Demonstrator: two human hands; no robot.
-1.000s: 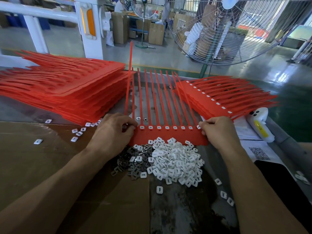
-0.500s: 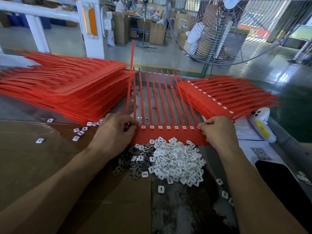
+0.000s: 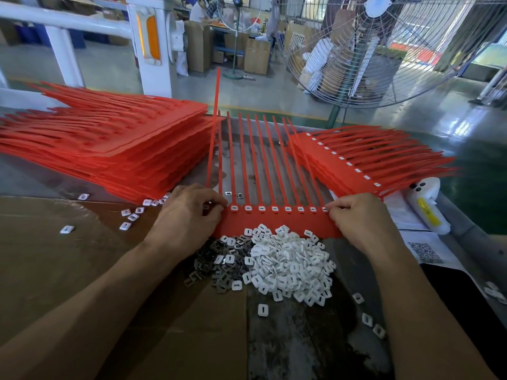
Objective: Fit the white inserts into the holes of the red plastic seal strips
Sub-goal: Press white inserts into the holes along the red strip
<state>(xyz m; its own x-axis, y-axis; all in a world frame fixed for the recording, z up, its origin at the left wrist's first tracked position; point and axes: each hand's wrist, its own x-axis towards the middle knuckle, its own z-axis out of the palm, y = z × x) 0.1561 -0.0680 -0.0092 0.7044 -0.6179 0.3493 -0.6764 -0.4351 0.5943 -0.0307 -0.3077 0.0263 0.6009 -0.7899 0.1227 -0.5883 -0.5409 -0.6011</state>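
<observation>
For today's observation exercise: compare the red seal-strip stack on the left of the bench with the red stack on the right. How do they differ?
The left stack of red plastic seal strips is taller and spreads wider than the right stack of red plastic seal strips. The right stack's top sheet shows a row of white inserts fitted along its band; no such row shows on the left stack. The left stack's tails point left, the right stack's point right. Both are the same red comb-like sheets.

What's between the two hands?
In the head view, the red seal strip spans from left hand to right hand, white inserts fitted along it.
</observation>
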